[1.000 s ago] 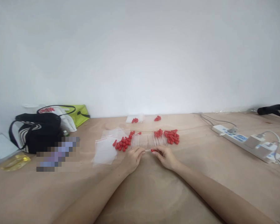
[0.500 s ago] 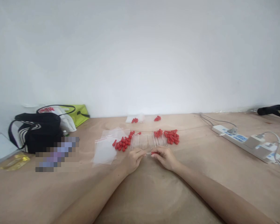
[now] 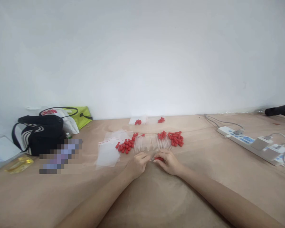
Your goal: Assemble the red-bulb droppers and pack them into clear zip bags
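Observation:
My left hand [image 3: 139, 165] is closed, its thumb and fingers pinching the end of a thin glass dropper tube [image 3: 153, 158]. Around a red rubber bulb [image 3: 159, 158] at the tube's other end, my right hand [image 3: 169, 162] is closed too. Only a short stretch of glass shows between the hands; how deep it sits in the bulb is hidden. Just beyond my fingers lie two rows of glass tubes [image 3: 142, 144]. A heap of red bulbs [image 3: 125, 146] is left of them, another heap [image 3: 177, 139] to the right, and several bulbs [image 3: 161, 135] rest on the right row.
Clear zip bags [image 3: 107, 155] lie flat on the left. Small clusters of red bulbs [image 3: 138, 122] sit on bags near the wall. A black bag [image 3: 41, 136] and a green bag [image 3: 83, 117] stand far left. On the right is a power strip [image 3: 237, 137] with chargers and cables.
My hands have drawn closer together and slightly nearer to me, so less of the glass tube shows between them. The whole view has shifted a little.

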`<state>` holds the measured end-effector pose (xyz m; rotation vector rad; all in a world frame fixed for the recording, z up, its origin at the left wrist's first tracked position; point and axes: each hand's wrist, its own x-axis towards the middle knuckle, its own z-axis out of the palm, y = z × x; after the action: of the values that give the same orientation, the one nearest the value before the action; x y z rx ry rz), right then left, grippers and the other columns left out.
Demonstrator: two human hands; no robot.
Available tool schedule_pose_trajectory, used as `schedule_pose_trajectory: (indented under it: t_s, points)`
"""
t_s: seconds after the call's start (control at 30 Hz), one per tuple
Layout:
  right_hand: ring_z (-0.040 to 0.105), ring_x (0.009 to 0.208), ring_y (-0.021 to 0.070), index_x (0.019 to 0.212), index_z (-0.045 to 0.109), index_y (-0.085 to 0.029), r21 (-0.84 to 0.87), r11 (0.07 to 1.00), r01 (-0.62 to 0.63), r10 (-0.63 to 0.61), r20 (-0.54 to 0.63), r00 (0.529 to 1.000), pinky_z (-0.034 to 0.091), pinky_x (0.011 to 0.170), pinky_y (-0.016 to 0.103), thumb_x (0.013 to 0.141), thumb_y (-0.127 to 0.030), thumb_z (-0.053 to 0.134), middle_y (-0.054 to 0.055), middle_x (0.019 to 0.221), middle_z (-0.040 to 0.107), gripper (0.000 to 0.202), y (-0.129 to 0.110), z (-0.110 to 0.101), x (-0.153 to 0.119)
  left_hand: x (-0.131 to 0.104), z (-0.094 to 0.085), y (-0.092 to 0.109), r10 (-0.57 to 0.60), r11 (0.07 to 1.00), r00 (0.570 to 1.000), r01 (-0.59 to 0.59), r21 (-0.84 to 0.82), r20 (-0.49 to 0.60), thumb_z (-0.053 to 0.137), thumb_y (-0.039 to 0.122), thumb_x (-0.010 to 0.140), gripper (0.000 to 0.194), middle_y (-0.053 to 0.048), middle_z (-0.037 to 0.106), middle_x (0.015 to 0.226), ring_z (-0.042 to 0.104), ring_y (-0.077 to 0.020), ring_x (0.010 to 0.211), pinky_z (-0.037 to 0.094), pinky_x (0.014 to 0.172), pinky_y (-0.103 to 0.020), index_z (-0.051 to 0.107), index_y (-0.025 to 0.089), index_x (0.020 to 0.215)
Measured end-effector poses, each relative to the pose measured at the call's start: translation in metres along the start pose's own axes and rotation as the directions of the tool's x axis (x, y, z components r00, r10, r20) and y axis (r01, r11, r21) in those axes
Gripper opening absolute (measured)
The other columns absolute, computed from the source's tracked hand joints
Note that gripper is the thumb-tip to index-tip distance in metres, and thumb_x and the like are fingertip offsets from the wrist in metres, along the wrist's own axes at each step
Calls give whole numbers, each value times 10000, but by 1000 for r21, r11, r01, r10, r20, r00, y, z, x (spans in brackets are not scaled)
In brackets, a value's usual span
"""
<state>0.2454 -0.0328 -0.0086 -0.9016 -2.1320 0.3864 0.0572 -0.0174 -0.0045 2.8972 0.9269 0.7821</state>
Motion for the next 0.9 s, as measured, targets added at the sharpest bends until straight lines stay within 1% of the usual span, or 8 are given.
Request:
schedule_pose_trajectory:
  t_s: [0.23,0.37,0.47,0.57,0.63,0.7,0.8,0.9]
  points:
    - [531,681,150,763,605,-192,3,999,-33,33,-19,999,412,635,267,786,-271,482,40,705,606,148,1,3,5,1,4,0,-35,999,999,34,-42,-18,353,129,830,214,-47,574,736,537,-151,700,437,624,-258,563,163,801]
    - [547,700,142,785,625,-202,130,989,-64,62,23,998,426,656,265,794,-290,470,34,738,613,178,5,-2,10,3,7,-2,-89,992,994,83,-94,-57,353,187,859,203,-46,598,791,558,-153,747,449,662,-265,554,167,875]
    - [554,692,139,813,611,-202,278,949,-150,175,-65,982,438,653,273,755,-353,518,27,761,618,187,12,-5,14,5,7,-2,-136,985,985,123,-121,-103,365,224,864,201,-47,608,830,567,-153,772,451,691,-271,554,173,909]
    - [538,598,117,816,559,-194,518,824,-230,393,-228,891,440,569,251,645,-422,619,0,714,599,292,22,-11,20,5,5,-2,-177,980,976,163,-117,-124,374,248,861,208,-44,613,819,565,-155,775,444,700,-279,565,177,904]
    - [526,552,105,787,537,-189,647,727,-230,502,-272,821,427,521,233,589,-453,653,-15,665,584,350,30,-19,26,5,3,-2,-192,980,973,182,-84,-130,392,259,853,199,-40,614,798,554,-161,776,430,707,-289,574,181,878]
    - [526,536,108,780,543,-183,690,680,-249,578,-295,761,419,501,230,587,-499,631,-13,639,586,380,41,-30,32,6,1,-2,-219,976,964,219,-17,-150,418,270,840,183,-37,615,791,535,-174,788,407,728,-313,580,186,846]
    - [552,565,127,861,581,-168,541,741,-398,634,-367,680,428,520,244,666,-557,507,17,677,616,442,62,-47,40,8,-1,-4,-313,934,929,339,111,-200,461,276,810,153,-41,611,807,499,-207,813,373,735,-351,590,194,819]
    - [580,623,145,906,601,-151,219,770,-599,629,-416,657,432,568,255,732,-514,434,48,736,637,436,83,-54,47,12,-2,-8,-421,859,874,470,204,-242,490,279,780,143,-53,599,827,477,-234,822,353,701,-367,605,199,811]
